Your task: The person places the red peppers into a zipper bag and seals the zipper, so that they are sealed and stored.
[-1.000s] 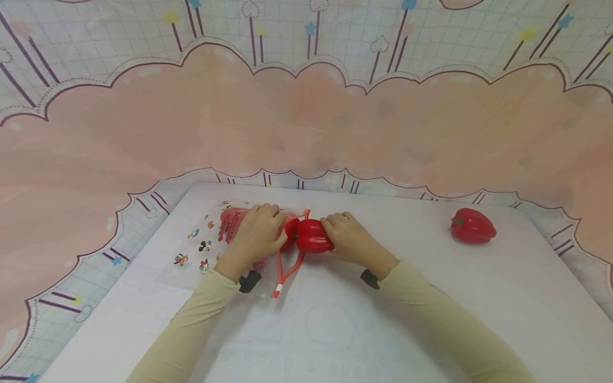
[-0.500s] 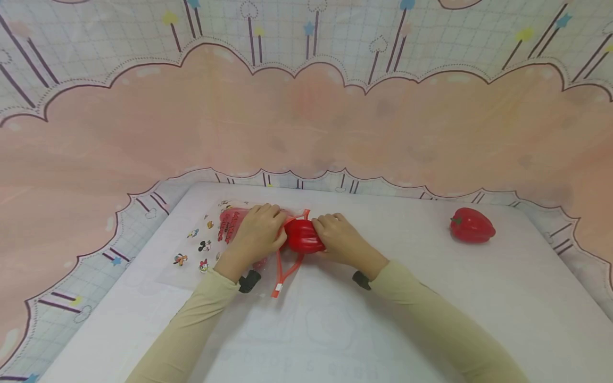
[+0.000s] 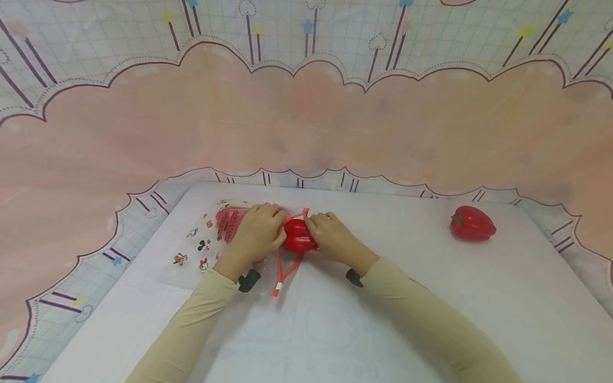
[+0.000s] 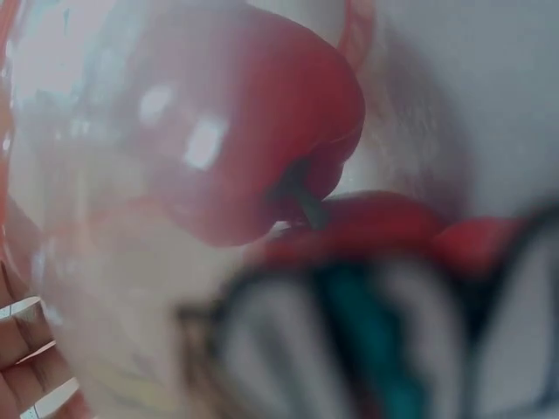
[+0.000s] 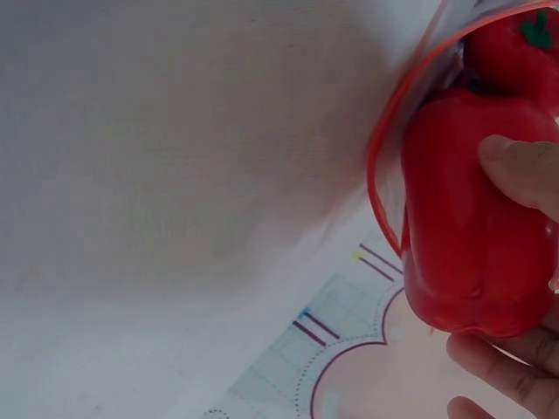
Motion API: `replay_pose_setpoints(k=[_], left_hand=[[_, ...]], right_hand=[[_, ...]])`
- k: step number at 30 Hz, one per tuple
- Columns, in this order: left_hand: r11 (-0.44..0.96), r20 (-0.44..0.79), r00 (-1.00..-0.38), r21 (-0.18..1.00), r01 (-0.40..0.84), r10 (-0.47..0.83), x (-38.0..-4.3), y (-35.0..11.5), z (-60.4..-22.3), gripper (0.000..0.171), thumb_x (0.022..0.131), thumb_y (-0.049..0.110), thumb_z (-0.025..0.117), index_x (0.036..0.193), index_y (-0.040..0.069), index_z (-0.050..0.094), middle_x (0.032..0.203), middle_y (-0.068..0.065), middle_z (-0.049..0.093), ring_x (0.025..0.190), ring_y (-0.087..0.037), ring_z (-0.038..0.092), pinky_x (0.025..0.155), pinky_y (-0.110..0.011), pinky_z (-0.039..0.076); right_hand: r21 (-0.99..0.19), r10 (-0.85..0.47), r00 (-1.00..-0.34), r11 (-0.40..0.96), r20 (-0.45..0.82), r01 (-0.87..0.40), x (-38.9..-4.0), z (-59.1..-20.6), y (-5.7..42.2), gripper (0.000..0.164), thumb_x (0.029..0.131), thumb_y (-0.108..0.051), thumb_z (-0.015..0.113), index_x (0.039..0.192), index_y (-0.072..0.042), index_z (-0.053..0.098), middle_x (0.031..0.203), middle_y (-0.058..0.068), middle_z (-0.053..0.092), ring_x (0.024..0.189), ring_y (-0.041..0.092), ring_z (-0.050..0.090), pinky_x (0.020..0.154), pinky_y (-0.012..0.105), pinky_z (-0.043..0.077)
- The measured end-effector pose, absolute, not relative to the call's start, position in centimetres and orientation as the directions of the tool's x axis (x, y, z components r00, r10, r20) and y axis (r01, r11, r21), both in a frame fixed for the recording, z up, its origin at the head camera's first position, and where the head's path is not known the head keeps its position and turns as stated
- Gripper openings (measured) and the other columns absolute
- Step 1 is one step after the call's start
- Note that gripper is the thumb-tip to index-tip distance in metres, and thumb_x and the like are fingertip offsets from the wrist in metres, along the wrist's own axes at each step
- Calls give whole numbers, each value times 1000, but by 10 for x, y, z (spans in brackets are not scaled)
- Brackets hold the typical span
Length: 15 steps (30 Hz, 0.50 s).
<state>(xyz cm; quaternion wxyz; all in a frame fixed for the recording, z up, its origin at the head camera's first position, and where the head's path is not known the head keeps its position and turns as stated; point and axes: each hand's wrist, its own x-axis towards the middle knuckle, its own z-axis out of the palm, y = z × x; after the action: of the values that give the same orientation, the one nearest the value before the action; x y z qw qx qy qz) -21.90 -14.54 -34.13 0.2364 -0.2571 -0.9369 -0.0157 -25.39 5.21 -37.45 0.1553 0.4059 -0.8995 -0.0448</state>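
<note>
A clear zip bag with cartoon prints and an orange-red zip edge [image 3: 287, 274] lies on the left half of the table, its mouth turned right. My left hand [image 3: 258, 229] grips the bag's upper side by the mouth. With my right hand [image 3: 332, 238] I hold a red bell pepper [image 3: 299, 235], stem end first, partly inside the mouth. Thumb on one side and fingers at its bottom end show in the right wrist view. Further in lies another red pepper [image 5: 511, 65] with a green stem. Through the film, the left wrist view shows red peppers [image 4: 262, 122].
Another red bell pepper [image 3: 472, 223] lies on the white table [image 3: 407, 223] at the far right. A patterned pink and white cloth [image 3: 306, 127] hangs behind the table and runs along its edges. Dark straps show at both wrists.
My right hand has moved left, carrying the pepper deeper into the bag's mouth. The left hand has stayed at the bag, and the pepper at the far right has not moved.
</note>
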Motion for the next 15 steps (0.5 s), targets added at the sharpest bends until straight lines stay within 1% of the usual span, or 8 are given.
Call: replay_pose_setpoints(k=[5,10,15], left_hand=[[869,451,-759,-83,488,470,-220,-147,-343,23,79,17,64,99,5,66,99,-12,66,90,-25,60,90,-41,50],[867,467,-749,-88,490,470,-222,-149,-344,23,79,17,64,99,4,66,97,-12,67,88,-25,60,88,-40,51],[872,467,-751,-103,479,468,-222,-149,-343,25,79,18,65,101,4,66,97,-12,67,89,-25,61,88,-40,51]], right_hand=[[224,-754,-603,654,259,-722,-256,-376,51,68,74,-36,77,128,-2,54,117,11,64,106,24,60,94,36,49],[218,-764,-586,641,271,-735,-258,-378,50,68,74,-34,78,129,-3,54,118,11,64,107,23,61,94,35,50],[226,-772,-571,631,278,-742,-260,-380,47,67,75,-33,77,129,-2,53,118,11,64,107,23,61,94,34,50]])
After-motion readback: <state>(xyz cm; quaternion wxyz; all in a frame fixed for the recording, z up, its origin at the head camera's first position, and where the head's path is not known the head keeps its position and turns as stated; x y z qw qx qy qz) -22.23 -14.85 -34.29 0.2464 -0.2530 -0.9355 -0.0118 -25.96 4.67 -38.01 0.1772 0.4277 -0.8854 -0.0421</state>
